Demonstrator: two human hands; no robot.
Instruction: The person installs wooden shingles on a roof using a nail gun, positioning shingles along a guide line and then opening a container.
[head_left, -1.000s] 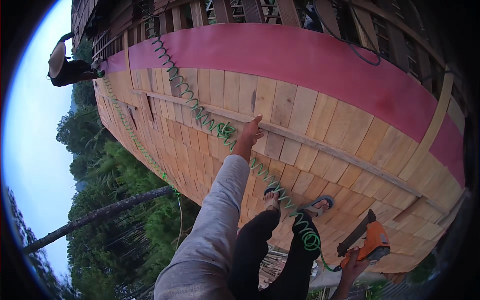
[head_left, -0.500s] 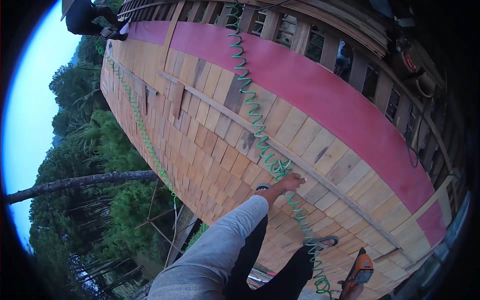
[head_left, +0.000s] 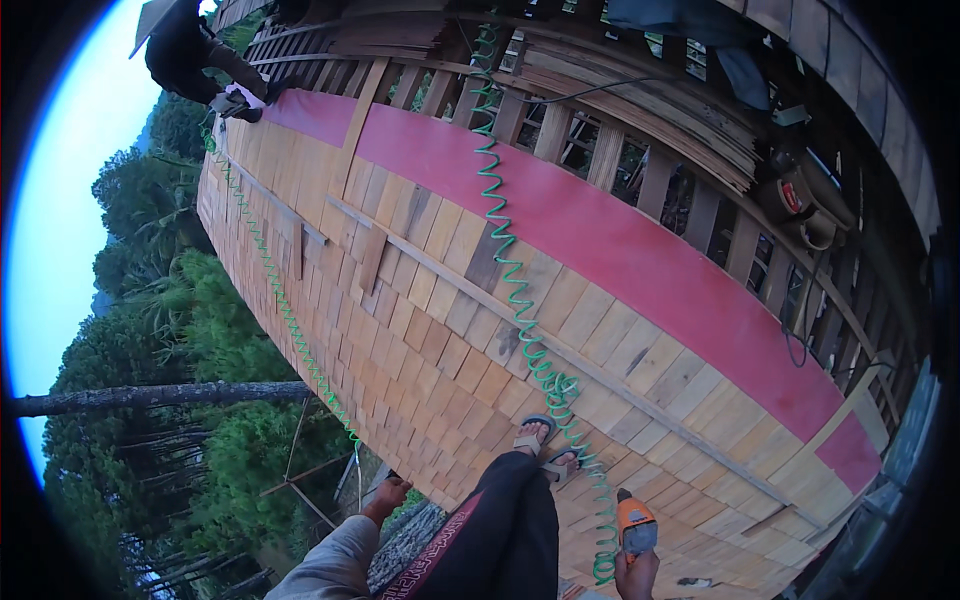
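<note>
I am on a steep roof of wooden shingles [head_left: 420, 350]. My left hand [head_left: 387, 495] hangs free at the lower edge, off the roof, fingers loosely curled and holding nothing. My right hand [head_left: 636, 574] grips an orange and grey nail gun [head_left: 634, 527] at the bottom right. A green coiled air hose [head_left: 515, 290] runs from the gun up the shingles to the ridge. My sandalled foot [head_left: 540, 440] rests against a thin wooden batten [head_left: 600, 370] that crosses the shingles.
A red underlay strip [head_left: 620, 240] lies above the shingles, with open rafters and stacked boards [head_left: 620, 100] beyond. Another person [head_left: 195, 55] crouches at the top left by a second green hose [head_left: 280, 300]. Trees [head_left: 170, 400] lie far below on the left.
My left hand has come off the batten and dropped to the lower edge. The view has swung so that more of the ridge and rafters shows. The nail gun stays in my right hand.
</note>
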